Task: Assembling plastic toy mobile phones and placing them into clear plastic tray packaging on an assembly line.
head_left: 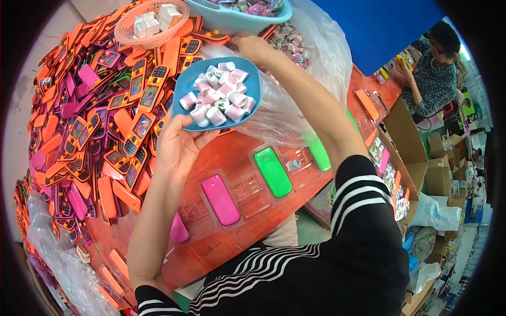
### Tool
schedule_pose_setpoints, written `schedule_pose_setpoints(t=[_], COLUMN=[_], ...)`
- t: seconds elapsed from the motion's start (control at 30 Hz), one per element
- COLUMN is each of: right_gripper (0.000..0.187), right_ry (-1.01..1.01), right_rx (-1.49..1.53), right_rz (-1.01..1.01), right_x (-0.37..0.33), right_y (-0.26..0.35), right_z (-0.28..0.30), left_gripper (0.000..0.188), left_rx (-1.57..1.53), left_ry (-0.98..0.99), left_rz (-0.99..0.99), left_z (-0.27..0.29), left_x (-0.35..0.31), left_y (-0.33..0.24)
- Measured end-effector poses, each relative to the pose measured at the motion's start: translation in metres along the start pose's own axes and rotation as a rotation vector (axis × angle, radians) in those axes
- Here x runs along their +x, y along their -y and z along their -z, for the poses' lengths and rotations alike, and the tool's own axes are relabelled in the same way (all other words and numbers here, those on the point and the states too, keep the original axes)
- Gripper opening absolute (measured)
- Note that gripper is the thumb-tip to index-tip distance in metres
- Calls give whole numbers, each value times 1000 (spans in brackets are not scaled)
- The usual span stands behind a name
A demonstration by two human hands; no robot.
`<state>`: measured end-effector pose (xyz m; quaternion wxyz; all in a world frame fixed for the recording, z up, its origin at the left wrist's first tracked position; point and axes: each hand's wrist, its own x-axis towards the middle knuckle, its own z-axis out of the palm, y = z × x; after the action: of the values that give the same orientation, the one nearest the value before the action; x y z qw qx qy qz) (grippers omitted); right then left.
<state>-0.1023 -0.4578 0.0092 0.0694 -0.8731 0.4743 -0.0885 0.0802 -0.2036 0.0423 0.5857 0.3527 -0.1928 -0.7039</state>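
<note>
Holding a blue bowl (pixel 253 84) of pale rolls (pixel 215 95) in a half-curled left hand (pixel 179 145), with the right hand (pixel 256 50) beyond it, grip impossible to tell — apparently partway, with one similar roll (pixel 293 165) trayed below-right of the bowl and a clear slot (pixel 253 196) below seemingly unfilled.

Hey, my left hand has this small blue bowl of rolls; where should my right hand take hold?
I'd bring the right hand in from the right and pinch the right rim of the small blue bowl. The left hand holds the lower-left edge, so that lies roughly opposite. The raised rim should pinch easily; the pink-and-white rolls are heaped inside it.
</note>
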Motion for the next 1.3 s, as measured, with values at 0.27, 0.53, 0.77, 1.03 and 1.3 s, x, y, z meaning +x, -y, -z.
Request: schedule_pose_setpoints(t=[0.27, 0.53, 0.77, 1.03, 1.3], right_gripper=[42, 28, 30, 29, 32], right_ry=[-76, -344, -364, -377, 57], right_rx=[-90, -94, 142, 982, 672], right_rz=[-36, 206, 95, -131, 472], right_x=[-4, -5, -21, -59, -123], right_y=[12, -8, -8, 17, 104], right_z=[-10, -39, -13, 53, 81], left_gripper=[46, 48, 52, 61, 59], left_rx=[30, 80, 110, 104, -1], left_ry=[-29, -19, -6, 8, 92], left_rz=[-11, -42, -78, -39, -50], left_z=[22, 17, 1, 0, -4], left_x=[-20, -27, -30, -25, -16], left_y=[-3, -4, 4, 9, 23])
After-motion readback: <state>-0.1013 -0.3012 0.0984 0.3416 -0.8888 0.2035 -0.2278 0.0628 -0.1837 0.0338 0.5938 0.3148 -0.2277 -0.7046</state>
